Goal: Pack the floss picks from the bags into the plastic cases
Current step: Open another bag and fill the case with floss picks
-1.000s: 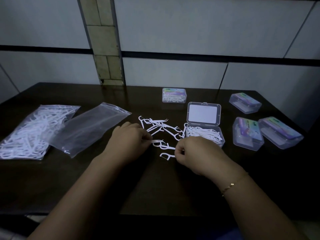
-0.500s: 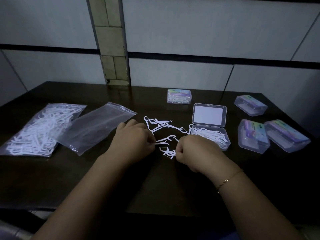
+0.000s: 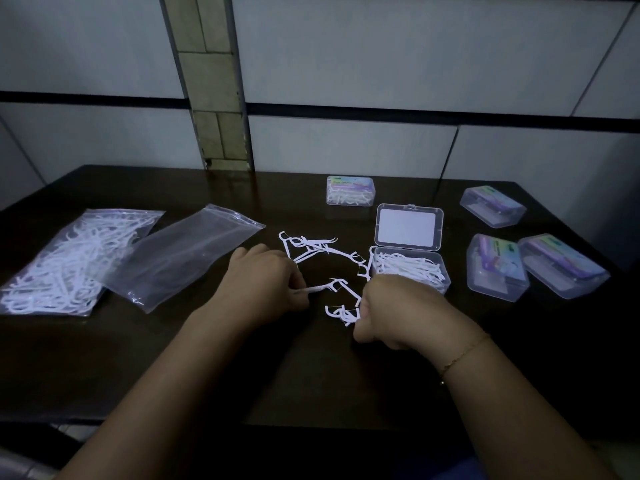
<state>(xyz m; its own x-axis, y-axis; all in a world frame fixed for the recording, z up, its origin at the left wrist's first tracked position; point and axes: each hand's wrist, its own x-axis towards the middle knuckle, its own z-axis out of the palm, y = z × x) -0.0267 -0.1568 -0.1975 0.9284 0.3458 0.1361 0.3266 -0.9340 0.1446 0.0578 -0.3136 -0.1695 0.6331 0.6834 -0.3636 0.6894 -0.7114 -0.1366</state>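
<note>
On a dark brown wooden table (image 3: 104,368) set against a pale panelled wall (image 3: 381,57), a clear plastic zip bag filled with white floss picks (image 3: 65,261) lies at the far left, its right edge tucked under a second clear zip bag that looks empty (image 3: 180,258). Just right of that bag, the person's left hand (image 3: 263,282) rests knuckles-up, its fingers curled around the handle end of a single white floss pick (image 3: 325,287) that points toward the other hand. Beyond the hands, a loose scatter of white floss picks (image 3: 318,249) lies on the tabletop. The right hand (image 3: 394,306), a thin gold bracelet (image 3: 464,355) at its wrist, is closed in a fist around a small bunch of floss picks (image 3: 343,313) whose heads stick out to the left. Directly behind that fist sits an open clear plastic case (image 3: 412,268), lid (image 3: 408,226) tipped back, its tray holding a heap of picks. Farther back, near the wall, stands a closed clear case with a colourful label (image 3: 350,195), picks visible inside. At the right, three more closed labelled cases (image 3: 533,258) sit near one another, two side by side and one behind them; their contents cannot be made out.
</note>
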